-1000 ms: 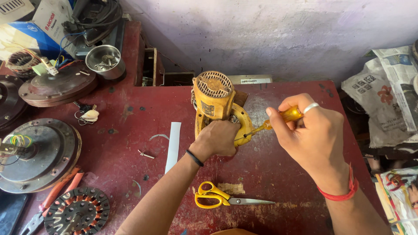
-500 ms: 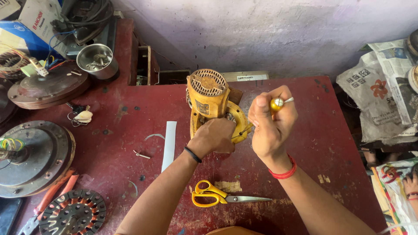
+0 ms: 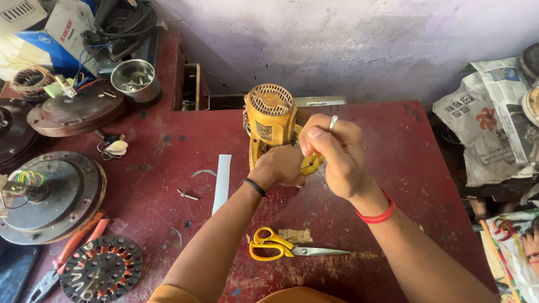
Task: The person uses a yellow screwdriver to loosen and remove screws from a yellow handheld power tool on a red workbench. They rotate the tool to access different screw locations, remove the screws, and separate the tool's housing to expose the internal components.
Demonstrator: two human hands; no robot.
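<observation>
My right hand (image 3: 337,154), gripping the screwdriver (image 3: 310,164), has dropped back onto the yellow power tool (image 3: 271,126); my left hand (image 3: 279,167) clamps its body.

Yellow-handled scissors (image 3: 281,245) are laid near the front edge of the red table (image 3: 426,185), blades shut and pointing right. A white strip (image 3: 222,183) is seen left of centre, with a small screw (image 3: 187,195) just beside it. At the left, round motor housings (image 3: 53,196) are stacked (coloured wires show at one hub), a wound stator (image 3: 101,273) lies at the front corner, and red-handled pliers (image 3: 67,252) are placed between them. A metal cup (image 3: 135,78) is set at the back, and crumpled newspapers (image 3: 483,123) are piled to the right.
</observation>
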